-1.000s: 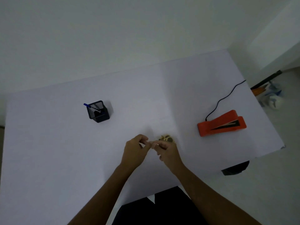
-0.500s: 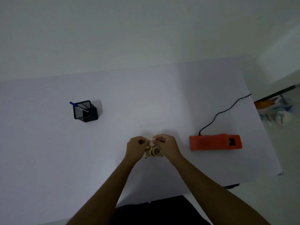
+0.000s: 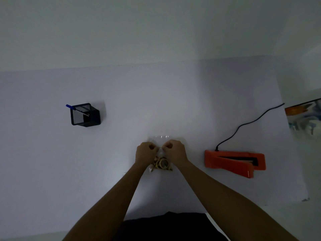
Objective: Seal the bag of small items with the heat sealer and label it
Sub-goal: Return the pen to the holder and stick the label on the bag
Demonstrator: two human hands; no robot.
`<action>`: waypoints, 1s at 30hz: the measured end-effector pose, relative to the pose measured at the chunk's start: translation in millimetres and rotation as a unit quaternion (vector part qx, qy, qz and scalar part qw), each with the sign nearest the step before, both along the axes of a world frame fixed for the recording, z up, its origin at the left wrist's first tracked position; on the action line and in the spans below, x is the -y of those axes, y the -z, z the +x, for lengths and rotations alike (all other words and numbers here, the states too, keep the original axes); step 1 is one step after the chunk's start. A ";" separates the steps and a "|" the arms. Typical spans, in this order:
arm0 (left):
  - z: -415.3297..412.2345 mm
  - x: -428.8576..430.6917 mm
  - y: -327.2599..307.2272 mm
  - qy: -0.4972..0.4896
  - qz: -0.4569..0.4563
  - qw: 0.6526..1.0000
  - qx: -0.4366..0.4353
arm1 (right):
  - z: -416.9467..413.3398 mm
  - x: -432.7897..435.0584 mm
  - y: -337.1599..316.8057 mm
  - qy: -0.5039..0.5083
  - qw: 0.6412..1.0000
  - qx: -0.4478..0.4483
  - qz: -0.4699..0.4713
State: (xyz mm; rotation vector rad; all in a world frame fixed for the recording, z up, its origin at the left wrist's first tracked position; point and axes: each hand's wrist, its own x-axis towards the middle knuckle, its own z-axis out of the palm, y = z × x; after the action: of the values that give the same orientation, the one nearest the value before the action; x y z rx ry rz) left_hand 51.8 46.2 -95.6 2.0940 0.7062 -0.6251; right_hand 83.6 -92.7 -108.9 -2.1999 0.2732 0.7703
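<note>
A clear plastic bag (image 3: 161, 163) with several small tan items, rubber bands among them, lies on the white table (image 3: 156, 101) in front of me. My left hand (image 3: 145, 152) and my right hand (image 3: 175, 151) each pinch the bag near its upper part, fingers curled, knuckles close together. The bag's transparent top edge shows just beyond my fingers. An orange heat sealer (image 3: 234, 161) lies to the right of my hands, its jaw slightly open, with a black cord (image 3: 246, 124) running off the table's right side.
A black mesh pen holder (image 3: 85, 115) with a blue-capped pen (image 3: 76, 109) stands at the left. The table's right edge is near the sealer; colourful clutter (image 3: 304, 115) lies beyond it. A white wall rises behind the table.
The view has shifted, so the table looks squarer and the sealer's jaw shows. Both hands have closed on the bag, whose contents now lie below my knuckles.
</note>
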 end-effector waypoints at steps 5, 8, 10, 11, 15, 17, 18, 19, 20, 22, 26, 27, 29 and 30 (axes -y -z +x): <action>1.8 1.0 5.2 0.014 0.020 1.000 0.005 | -2.5 2.6 2.9 0.007 1.000 0.006 0.008; 5.8 0.7 6.6 0.015 0.029 0.999 0.003 | -0.2 0.6 2.8 0.012 1.000 0.005 0.007; 8.0 -0.1 8.9 0.005 0.031 0.999 -0.001 | 1.0 -0.7 4.1 0.017 1.000 0.004 0.001; 8.6 -0.6 9.9 0.002 0.032 0.999 -0.004 | 1.3 -1.2 4.8 0.020 1.000 0.005 -0.002; 9.4 -1.1 12.1 -0.001 0.036 0.999 -0.002 | 0.6 -4.3 6.9 0.022 1.000 0.012 -0.018; 9.7 -0.7 12.3 -0.003 0.037 0.999 -0.001 | 1.2 -5.7 6.5 0.023 0.999 0.010 -0.028; 10.0 -0.6 12.2 -0.005 0.036 0.999 -0.001 | 1.6 -6.0 6.2 0.022 0.999 0.008 -0.031; 10.3 -0.6 12.3 -0.007 0.036 0.999 -0.001 | 1.8 -6.6 5.9 0.020 0.999 0.005 -0.033; 10.8 -0.6 12.6 -0.008 0.037 0.999 -0.001 | 2.0 -6.9 5.5 0.020 0.999 0.004 -0.034; 11.8 -0.8 13.4 -0.006 0.035 0.999 0.002 | 2.2 -7.6 5.7 0.020 0.999 0.005 -0.038; 12.1 -1.4 14.6 -0.005 0.031 1.000 0.004 | 3.0 -9.1 7.4 0.021 0.999 0.001 -0.050; 11.7 -1.4 15.0 -0.005 0.032 0.999 0.005 | 3.1 -9.4 8.0 0.021 0.998 -0.001 -0.054; 10.6 -1.1 15.5 -0.006 0.033 0.999 0.009 | 3.4 -10.4 8.7 0.020 0.998 -0.004 -0.060; 10.3 -0.6 15.3 -0.007 0.033 0.999 0.010 | 3.5 -10.6 8.6 0.018 0.998 -0.006 -0.062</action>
State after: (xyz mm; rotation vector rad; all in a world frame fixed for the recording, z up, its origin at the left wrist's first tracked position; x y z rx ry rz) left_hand 62.1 46.8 -110.9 2.1522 0.7382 -0.5788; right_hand 87.1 -82.1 -117.6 -2.3012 0.3744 0.7647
